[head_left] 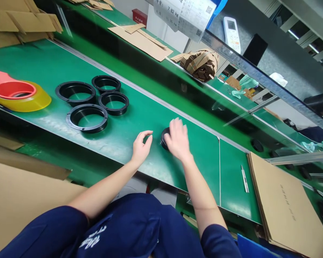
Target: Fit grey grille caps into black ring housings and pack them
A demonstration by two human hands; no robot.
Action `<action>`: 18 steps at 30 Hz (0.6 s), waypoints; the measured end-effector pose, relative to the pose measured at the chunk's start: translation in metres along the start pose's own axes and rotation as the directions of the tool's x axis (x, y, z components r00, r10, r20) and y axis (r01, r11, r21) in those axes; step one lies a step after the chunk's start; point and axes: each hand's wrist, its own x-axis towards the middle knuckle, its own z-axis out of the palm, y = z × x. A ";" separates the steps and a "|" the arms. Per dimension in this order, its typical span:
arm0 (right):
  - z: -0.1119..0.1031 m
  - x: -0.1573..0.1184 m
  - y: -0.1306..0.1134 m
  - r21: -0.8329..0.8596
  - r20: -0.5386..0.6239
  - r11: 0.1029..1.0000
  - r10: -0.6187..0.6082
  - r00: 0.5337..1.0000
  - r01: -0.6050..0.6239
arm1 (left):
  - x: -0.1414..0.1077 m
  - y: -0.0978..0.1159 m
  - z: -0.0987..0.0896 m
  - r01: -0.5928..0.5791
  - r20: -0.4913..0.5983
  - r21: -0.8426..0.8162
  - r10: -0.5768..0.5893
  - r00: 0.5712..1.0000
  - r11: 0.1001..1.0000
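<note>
Navy shirt (140, 229) lies nearest in my head view; beyond, on the green surface (140, 111), the black round part (163, 142) sits at the left edge of the nearer right hand (178, 139), whose grip I cannot tell. Left hand (142, 147): empty, thumb and fingers apart.

**Left hand (141, 148) curved and free, right hand (178, 138) blurred and palm-down**

The left forearm (104, 186) slants inward and forward; its thumb (148, 142) and fingers (144, 134) bend towards each other with a gap between. The right forearm (201, 195) stretches farther forward, angled inward, its wrist (186, 158) in line with the hand. Motion smears the right fingertips (178, 123). The hands stand apart.
</note>
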 end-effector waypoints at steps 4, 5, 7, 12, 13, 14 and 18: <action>0.022 0.013 0.018 0.184 0.072 0.978 0.090 0.993 -0.102 | 0.002 -0.001 0.008 0.048 0.118 -0.003 -0.047 0.992 0.999; 0.024 0.014 0.027 0.289 0.002 0.938 0.201 0.979 -0.193 | 0.001 0.001 0.011 0.059 0.165 -0.001 -0.058 0.985 0.998; 0.022 0.009 0.041 0.502 -0.083 0.792 0.444 0.892 -0.347 | -0.006 0.009 0.018 0.068 0.247 0.016 -0.070 0.966 0.998; 0.015 -0.026 0.046 0.810 0.071 0.491 0.463 0.884 -0.322 | -0.026 0.040 0.020 -0.019 0.397 0.141 -0.039 0.917 0.990; 0.017 -0.029 0.044 0.827 0.081 0.467 0.451 0.889 -0.312 | -0.026 0.047 0.015 -0.089 0.445 0.179 0.000 0.896 0.980; 0.019 -0.028 0.040 0.821 0.088 0.477 0.439 0.894 -0.315 | -0.026 0.054 0.007 -0.208 0.487 0.228 0.073 0.870 0.951; 0.030 -0.017 -0.013 0.810 0.201 0.490 0.286 0.937 -0.323 | -0.029 0.091 -0.041 -0.602 0.619 0.534 0.210 0.757 0.594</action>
